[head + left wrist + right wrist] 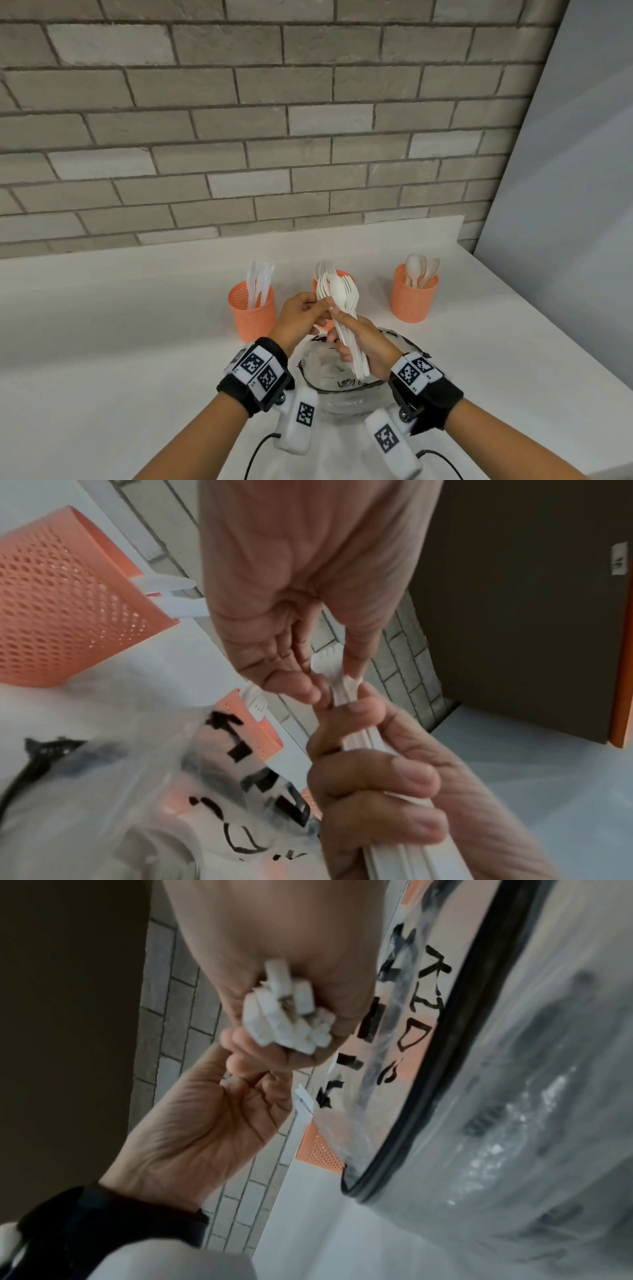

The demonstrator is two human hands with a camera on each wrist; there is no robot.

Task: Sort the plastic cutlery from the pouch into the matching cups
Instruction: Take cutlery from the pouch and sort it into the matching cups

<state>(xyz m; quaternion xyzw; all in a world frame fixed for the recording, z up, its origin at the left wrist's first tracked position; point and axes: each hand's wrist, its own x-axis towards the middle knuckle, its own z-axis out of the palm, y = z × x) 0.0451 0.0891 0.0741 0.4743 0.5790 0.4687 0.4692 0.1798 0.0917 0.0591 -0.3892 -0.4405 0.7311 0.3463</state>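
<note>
My right hand (347,337) grips a bundle of white plastic cutlery (339,294) by the handles, with spoon bowls and fork tines fanned upward. My left hand (322,308) pinches one fork (327,666) at the neck, at the bundle's left side. Both hands hover over the clear pouch (342,377) with black lettering. Three orange perforated cups stand behind. The left cup (251,310) holds knives, the middle cup (317,284), mostly hidden by the bundle, holds forks, and the right cup (414,296) holds spoons. The handle ends (291,1015) stick out of my right fist (274,1056).
A white counter (120,325) runs to a grey brick wall (239,137). A pale panel (565,205) closes off the right side. Cables trail from the wrist devices near the counter's front edge. The pouch's black rim (445,1042) gapes toward me.
</note>
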